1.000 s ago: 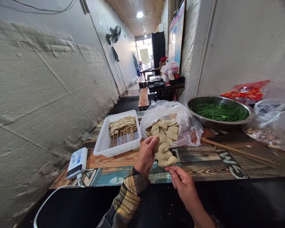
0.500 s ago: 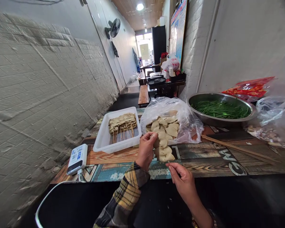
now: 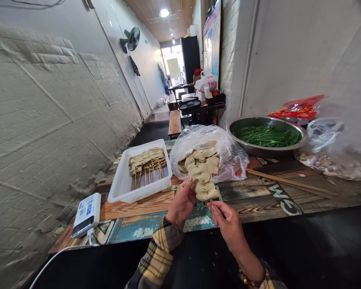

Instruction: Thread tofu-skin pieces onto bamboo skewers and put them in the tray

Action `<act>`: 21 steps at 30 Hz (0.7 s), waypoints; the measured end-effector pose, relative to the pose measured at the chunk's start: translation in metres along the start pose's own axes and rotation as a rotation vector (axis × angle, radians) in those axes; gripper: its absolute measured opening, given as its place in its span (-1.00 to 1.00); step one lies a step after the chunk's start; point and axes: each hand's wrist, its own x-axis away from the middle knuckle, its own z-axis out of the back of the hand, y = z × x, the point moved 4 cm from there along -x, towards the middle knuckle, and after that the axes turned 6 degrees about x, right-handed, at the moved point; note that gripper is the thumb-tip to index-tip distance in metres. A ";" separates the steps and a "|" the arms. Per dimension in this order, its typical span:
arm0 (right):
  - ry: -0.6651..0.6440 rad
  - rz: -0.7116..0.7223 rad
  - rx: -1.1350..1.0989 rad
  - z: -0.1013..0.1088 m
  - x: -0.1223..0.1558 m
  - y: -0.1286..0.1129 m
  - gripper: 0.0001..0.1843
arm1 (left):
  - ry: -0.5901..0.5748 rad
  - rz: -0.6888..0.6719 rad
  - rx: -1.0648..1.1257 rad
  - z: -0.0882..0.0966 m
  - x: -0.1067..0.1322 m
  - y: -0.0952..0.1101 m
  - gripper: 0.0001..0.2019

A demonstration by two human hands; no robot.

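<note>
A skewer of flat, folded tan slices (image 3: 207,192) is held upright in front of the plastic bag. My left hand (image 3: 180,202) closes on the left edge of these slices, its fingers partly behind them. Below the slices, the thumb and fingertips of my right hand (image 3: 227,220) pinch the thin stick's lower end. Just beyond, more loose tan slices (image 3: 195,157) lie in the mouth of a clear plastic bag (image 3: 234,154). To the left, a white tray (image 3: 116,188) contains a stack of finished skewers (image 3: 147,160), their sticks pointing toward me.
A steel basin (image 3: 258,150) of long green vegetables stands right. Thin bare sticks (image 3: 291,182) lie before it. Further right are a red package (image 3: 301,108) and a clear bag (image 3: 333,162) with pale contents. A white device (image 3: 86,214) with a cable sits left.
My left hand has shifted lower along the slices, and its thumb now lies by their edge. My right hand keeps its pinch on the stick. The whole view has turned slightly right.
</note>
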 end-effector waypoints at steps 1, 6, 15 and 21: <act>0.004 0.004 0.009 0.001 0.000 -0.002 -0.61 | -0.021 0.011 -0.004 0.000 0.003 -0.003 -0.57; -0.020 0.013 0.050 0.002 0.001 -0.008 -0.61 | -0.063 0.050 0.006 -0.003 0.006 -0.013 -0.63; -0.069 -0.040 -0.007 0.001 0.001 0.000 -0.59 | -0.009 -0.005 0.086 -0.012 0.005 -0.018 -0.71; -0.069 0.019 0.053 0.007 -0.003 -0.007 -0.60 | 0.063 -0.057 0.062 -0.013 0.005 -0.018 -0.68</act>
